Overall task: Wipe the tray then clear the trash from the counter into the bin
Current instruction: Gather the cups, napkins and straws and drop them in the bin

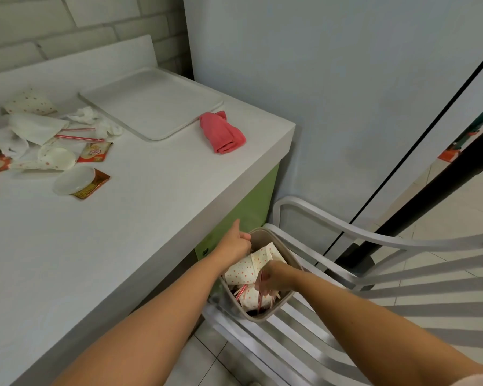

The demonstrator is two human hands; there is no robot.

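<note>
- On my feed the left hand [234, 243] grips the far-left rim of the bin [273, 312]. Its fingers curl over the edge and its thumb sticks up toward the edge of the surface [95, 246].
- The right hand [275, 275] hangs over the open bin with its fingers pointing down and blurred. A striped straw [259, 300] runs down from the fingertips, and I cannot tell whether the hand pinches it or is clear of it.
- The bin stands on the slatted seat of a white chair [402, 288], just beside the green cabinet front [260, 196] under the surface.
- Inside the bin I see dotted paper cups [243, 271] lying on their sides, with more striped straws beneath them.
- The tray [151, 104] lies flat at the far right corner of the surface, near the wall, its white face bare.
- A pink cloth [223, 133] lies bunched just beside the tray's right corner, near the edge of the surface.
- The trash sits on the left part of the surface, well apart from the bin:
  - a dotted cup [30, 103] on its side
  - crumpled tissue [87, 114] just left of the tray
  - two red straws [78, 138]
  - an orange sachet [95, 152]
  - a crushed cup [56, 158]
  - a clear plastic lid [74, 180] resting partly on a brown sachet [95, 185]
</note>
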